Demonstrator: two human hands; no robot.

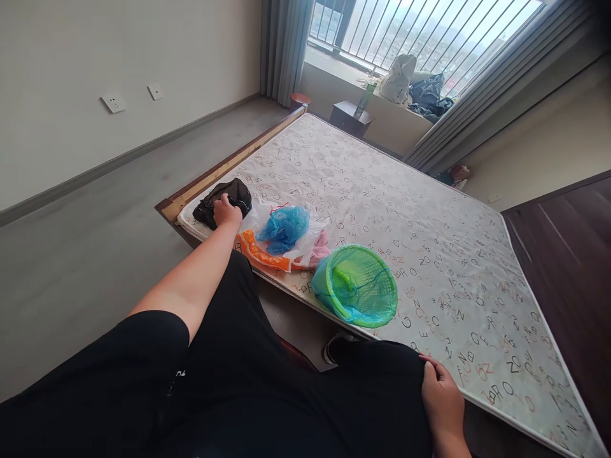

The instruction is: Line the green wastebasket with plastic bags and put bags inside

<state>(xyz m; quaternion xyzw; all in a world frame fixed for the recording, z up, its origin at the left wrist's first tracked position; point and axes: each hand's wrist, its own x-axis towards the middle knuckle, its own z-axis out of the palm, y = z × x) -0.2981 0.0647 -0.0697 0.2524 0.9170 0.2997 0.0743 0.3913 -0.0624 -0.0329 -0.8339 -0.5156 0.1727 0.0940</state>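
Observation:
At the mattress's near left corner, my left hand (226,210) is closed on a crumpled black plastic bag (238,193). Right beside it lie a clear bag with an orange printed edge (265,254) and a bunched blue plastic bag (289,224). Some pink material (319,248) shows through the clear plastic. Farther right stands a green mesh basket (329,280), lined with thin blue plastic and tilted toward me. My right hand (443,397) rests against my knee with its fingers curled; whatever they grip, if anything, is hidden.
The lettered mattress (458,254) lies on a wooden bed frame (229,162). A dark bedside table (351,121) with a green bottle (365,100) stands by the window. Bags (398,79) sit on the sill. A dark headboard (568,254) rises at right.

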